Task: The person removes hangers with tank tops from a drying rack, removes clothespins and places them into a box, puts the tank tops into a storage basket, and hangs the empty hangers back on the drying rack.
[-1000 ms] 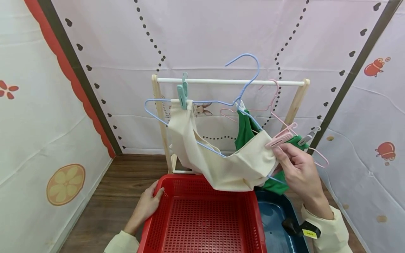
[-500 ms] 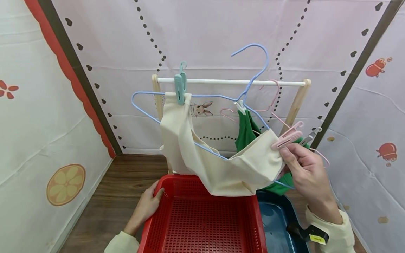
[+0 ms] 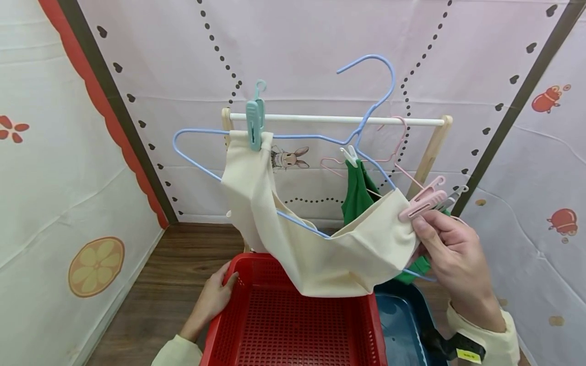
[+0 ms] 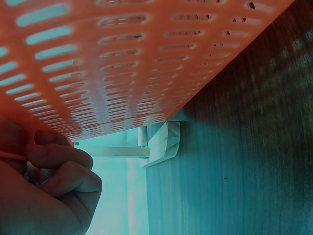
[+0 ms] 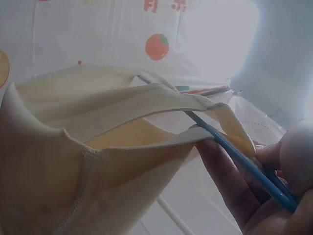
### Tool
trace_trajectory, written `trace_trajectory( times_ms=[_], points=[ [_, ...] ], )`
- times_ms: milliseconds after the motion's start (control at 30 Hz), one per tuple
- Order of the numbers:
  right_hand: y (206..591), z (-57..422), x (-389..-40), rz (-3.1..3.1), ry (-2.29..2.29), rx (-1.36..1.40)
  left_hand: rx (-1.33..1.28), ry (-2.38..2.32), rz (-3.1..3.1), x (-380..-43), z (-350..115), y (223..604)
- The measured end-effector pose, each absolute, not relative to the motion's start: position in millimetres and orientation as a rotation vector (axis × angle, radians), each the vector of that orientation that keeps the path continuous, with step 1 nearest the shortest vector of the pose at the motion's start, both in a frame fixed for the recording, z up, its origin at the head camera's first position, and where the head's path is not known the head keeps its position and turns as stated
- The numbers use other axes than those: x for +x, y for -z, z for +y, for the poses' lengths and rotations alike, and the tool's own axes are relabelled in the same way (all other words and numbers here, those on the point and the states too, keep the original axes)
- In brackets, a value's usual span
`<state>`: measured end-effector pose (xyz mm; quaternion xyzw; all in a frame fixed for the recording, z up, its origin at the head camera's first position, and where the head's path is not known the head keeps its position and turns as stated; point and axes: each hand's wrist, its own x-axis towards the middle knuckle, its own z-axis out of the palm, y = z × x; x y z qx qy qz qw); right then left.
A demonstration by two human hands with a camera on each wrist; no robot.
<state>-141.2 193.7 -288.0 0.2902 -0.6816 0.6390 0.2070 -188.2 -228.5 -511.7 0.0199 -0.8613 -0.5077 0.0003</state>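
A cream garment hangs from a blue hanger, whose hook points up and is free of the rail. A teal clothespin clips the garment's left strap to the hanger, and a pink clothespin sits at the right strap. Just below the pink clothespin, my right hand pinches the garment and the hanger's end. In the right wrist view the blue hanger runs between the fingers beside the cream strap. My left hand grips the rim of a red basket at its far left.
Behind the garment stands a wooden rack with a white rail. On it hangs a pink hanger with a green garment, a white clothespin and a grey clothespin. A dark blue basin lies right of the basket.
My right hand has moved right and slightly down, nearer the camera. The blue hanger with the garment looks larger, its left end farther left and higher. My left hand and the basket stay put.
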Motion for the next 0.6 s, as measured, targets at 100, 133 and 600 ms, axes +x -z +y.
trace_trajectory(
  times_ms=[100,133,600],
  points=[
    [286.1,195.3,-138.5,-1.930,-1.778,0.792,0.066,1.569,-2.715,-188.5,-227.6,511.9],
    [285.3,195.9,-137.3,-1.951,-1.765,0.785,0.067,1.561,-2.717,-188.5,-227.6,511.9],
    [287.3,200.8,-130.4,-1.770,-2.045,0.944,0.059,1.535,-2.727,-188.9,-228.0,513.4]
  ],
)
